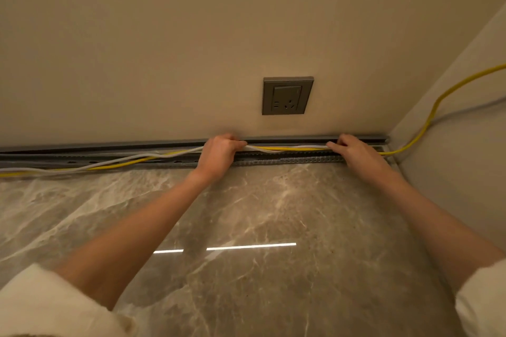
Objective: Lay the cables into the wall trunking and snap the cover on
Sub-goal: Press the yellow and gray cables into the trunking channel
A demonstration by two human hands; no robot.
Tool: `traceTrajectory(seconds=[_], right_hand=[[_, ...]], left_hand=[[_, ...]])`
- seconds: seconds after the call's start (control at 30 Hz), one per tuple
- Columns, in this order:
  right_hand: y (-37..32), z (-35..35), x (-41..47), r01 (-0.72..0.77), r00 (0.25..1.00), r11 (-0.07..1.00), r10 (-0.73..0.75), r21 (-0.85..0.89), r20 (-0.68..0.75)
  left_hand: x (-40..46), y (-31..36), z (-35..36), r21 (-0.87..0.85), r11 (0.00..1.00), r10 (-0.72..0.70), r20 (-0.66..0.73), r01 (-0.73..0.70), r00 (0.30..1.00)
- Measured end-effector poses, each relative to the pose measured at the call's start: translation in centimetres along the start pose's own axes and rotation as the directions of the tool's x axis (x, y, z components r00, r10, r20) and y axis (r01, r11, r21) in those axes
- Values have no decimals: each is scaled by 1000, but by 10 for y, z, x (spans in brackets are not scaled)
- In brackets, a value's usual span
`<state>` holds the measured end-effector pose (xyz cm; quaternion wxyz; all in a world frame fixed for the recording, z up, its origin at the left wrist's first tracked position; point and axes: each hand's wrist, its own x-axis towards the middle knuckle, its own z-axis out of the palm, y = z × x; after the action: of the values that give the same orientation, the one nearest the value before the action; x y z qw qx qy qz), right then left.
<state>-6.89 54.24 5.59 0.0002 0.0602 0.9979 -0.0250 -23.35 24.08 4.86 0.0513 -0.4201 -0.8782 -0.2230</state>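
Both my arms reach forward over the glossy brown marbled floor (246,227) to the long grey slotted wall trunking (287,159) that runs along the foot of the beige wall (164,49). My left hand (219,154) is curled into a loose fist around the thin yellow cable (284,149) and the thin white cable (153,156) together, gripping them right at the open channel. My right hand (353,152) sits further along toward the corner, fingers bent and pinching down on the same pair of cables, pressing them against the trunking. Between my two hands the cables lie close side by side, stretched nearly straight inside the open channel, just under its upper grey lip. To the left of my left hand they are not yet seated: they sag out of the channel, cross over each other in a lazy wave and trail off along the floor edge toward the left border. Past my right hand the yellow cable leaves the end of the trunking in the corner and climbs up the side wall (465,145) to the right. A grey square wall socket (287,96) sits on the wall above the stretch between my hands. White fuzzy sleeves (49,306) are pushed up on my forearms.
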Motion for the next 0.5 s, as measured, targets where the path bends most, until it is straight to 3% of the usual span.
traceTrajectory(seconds=[0.5], right_hand=[[-10,-1,5,-31,998,996,35,-83,50]], left_hand=[[-10,8,16,145,989,41,-45,-35,998]])
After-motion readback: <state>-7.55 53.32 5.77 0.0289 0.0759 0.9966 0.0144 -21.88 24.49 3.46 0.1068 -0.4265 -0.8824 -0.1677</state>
